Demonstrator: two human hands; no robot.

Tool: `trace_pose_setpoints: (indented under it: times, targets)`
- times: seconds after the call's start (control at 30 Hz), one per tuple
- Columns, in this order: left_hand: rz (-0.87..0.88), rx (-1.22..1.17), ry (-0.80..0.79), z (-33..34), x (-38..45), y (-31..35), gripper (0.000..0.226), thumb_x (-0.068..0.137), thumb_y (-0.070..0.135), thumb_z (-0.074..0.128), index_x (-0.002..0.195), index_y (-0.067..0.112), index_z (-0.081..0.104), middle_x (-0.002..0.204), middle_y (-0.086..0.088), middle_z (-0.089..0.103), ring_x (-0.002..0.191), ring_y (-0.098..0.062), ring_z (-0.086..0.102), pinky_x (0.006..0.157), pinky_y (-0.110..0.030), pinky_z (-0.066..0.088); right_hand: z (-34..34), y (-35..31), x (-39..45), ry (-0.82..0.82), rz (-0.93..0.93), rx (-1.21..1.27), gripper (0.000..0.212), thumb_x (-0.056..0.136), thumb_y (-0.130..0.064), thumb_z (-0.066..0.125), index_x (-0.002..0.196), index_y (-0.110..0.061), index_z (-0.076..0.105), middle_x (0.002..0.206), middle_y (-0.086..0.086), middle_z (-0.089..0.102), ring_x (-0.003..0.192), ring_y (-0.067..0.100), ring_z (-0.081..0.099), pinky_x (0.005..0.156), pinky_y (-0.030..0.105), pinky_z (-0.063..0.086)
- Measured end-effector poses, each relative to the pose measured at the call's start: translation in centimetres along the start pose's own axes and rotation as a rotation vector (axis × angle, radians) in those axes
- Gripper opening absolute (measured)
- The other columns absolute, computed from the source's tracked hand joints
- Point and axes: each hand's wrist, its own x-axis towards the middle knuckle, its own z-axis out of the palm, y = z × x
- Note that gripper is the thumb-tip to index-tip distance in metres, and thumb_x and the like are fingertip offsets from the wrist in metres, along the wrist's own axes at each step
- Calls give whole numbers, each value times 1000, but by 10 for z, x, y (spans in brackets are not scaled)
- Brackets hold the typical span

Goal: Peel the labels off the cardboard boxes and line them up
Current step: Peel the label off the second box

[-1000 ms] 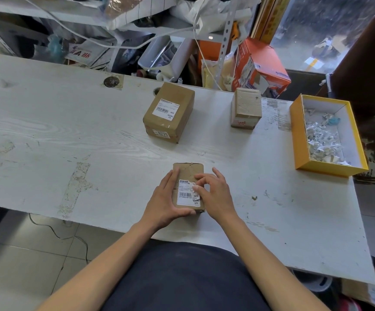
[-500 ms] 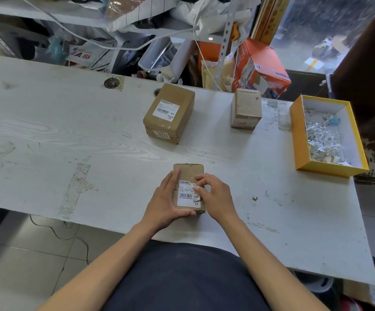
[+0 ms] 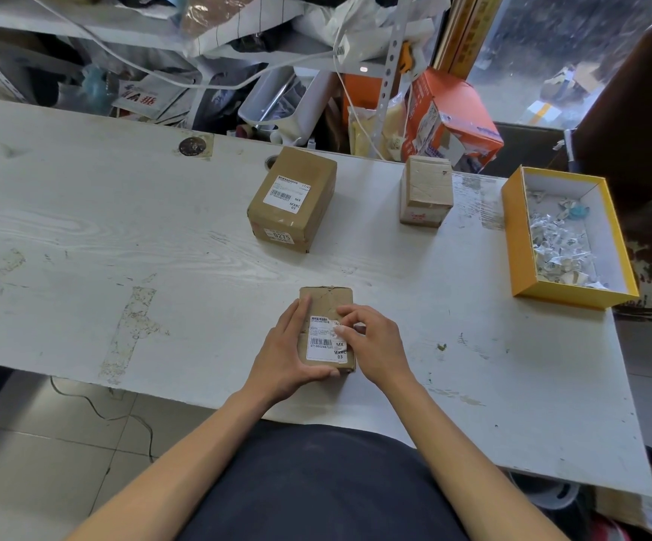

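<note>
Cardboard box (image 3: 326, 302) number three, the small flat one, sits right at the near edge of the counter (image 3: 82, 247), and both hands are on it. Right hand (image 3: 375, 345) has its fingertips (image 3: 342, 330) curled in and picking at the upper right edge of the white shipping label (image 3: 324, 339) — that looks like the hunt for a corner to lift, though I can't tell from here whether any paper has come free yet. Left hand (image 3: 287, 359) wraps the box's left side, thumb tucked under the near end, and that grip makes sense: without it the light box would skid away from the picking nails.

Label faces straight up, barcode toward the person, so the peel can run across the top face.

Further out, a bigger brown box (image 3: 293, 197) stands mid-counter, its own label (image 3: 287, 193) intact on top and a second sticker on the near side — looks like it is waiting its turn. To its right, well apart, a smaller squarish box (image 3: 426, 191) shows a bare cardboard top; probably done, though a printed patch shows low on its front.

At the far right edge, a yellow tray (image 3: 511, 236) holds a heap of crumpled white scraps (image 3: 558, 244), seemingly where peeled labels go — within easy reach of the peeling hand.
</note>
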Motion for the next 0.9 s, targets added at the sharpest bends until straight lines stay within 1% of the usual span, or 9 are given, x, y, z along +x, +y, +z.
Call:
trace_pose_setpoints:
  times: [0.1, 0.23, 0.27, 0.4, 0.5, 0.6, 0.77, 0.9]
  targets:
    - [0, -7, -1, 0, 0, 1, 128, 53, 64, 83, 152, 48, 3, 161, 12, 19, 145, -7, 24, 117, -39, 32, 0, 1, 0, 0, 1, 5, 20, 85, -9, 68, 69, -20, 63, 109, -12, 65, 96, 6, 62, 82, 22, 53]
    - [0, -12, 2, 0, 0, 1, 128, 53, 63, 84, 152, 47, 4, 161, 11, 19, 145, -7, 24, 117, -38, 32, -1, 1, 1, -9, 22, 25, 16, 84, -8, 68, 71, -17, 66, 109, -12, 65, 96, 4, 62, 75, 12, 50]
    - [-2, -12, 2, 0, 0, 1, 128, 53, 63, 83, 152, 47, 4, 161, 12, 19, 145, -7, 24, 117, -37, 32, -1, 1, 2, -11, 30, 31, 15, 84, -8, 68, 72, -17, 66, 109, -13, 65, 96, 4, 62, 73, 12, 50]
    - [-24, -28, 6, 0, -2, 1, 128, 52, 60, 84, 153, 46, 6, 161, 14, 17, 145, -6, 24, 116, -33, 31, -1, 0, 1, -13, 51, 55, 21, 84, -8, 68, 69, -22, 64, 110, -14, 65, 93, 5, 62, 76, 15, 49]
    - [-23, -38, 4, 0, -1, 2, 128, 52, 59, 84, 153, 45, 6, 161, 14, 17, 145, -5, 23, 115, -28, 28, -2, -1, 0, -16, 61, 65, 19, 84, -8, 68, 70, -21, 65, 110, -15, 65, 93, 3, 62, 74, 12, 47]
    - [-25, -39, 2, -1, -1, 3, 128, 52, 61, 82, 153, 44, 7, 161, 14, 17, 144, -5, 23, 113, -25, 27, -2, -1, 0, -17, 61, 61, 16, 84, -9, 68, 72, -18, 67, 109, -17, 64, 92, 1, 61, 75, 15, 50]
    - [-23, -31, 0, -1, -2, 3, 127, 52, 63, 82, 152, 47, 5, 161, 14, 17, 144, -6, 24, 116, -33, 31, -1, 1, 1, -12, 46, 35, 14, 85, -9, 67, 73, -17, 66, 109, -16, 65, 92, 3, 63, 78, 21, 54]
    - [-17, -21, 0, -1, -2, 2, 126, 52, 63, 83, 147, 57, 1, 161, 15, 17, 144, -7, 25, 115, -33, 32, -1, 0, 0, -13, 31, 24, 22, 85, -10, 67, 69, -24, 63, 109, -16, 64, 93, 5, 63, 78, 22, 54]
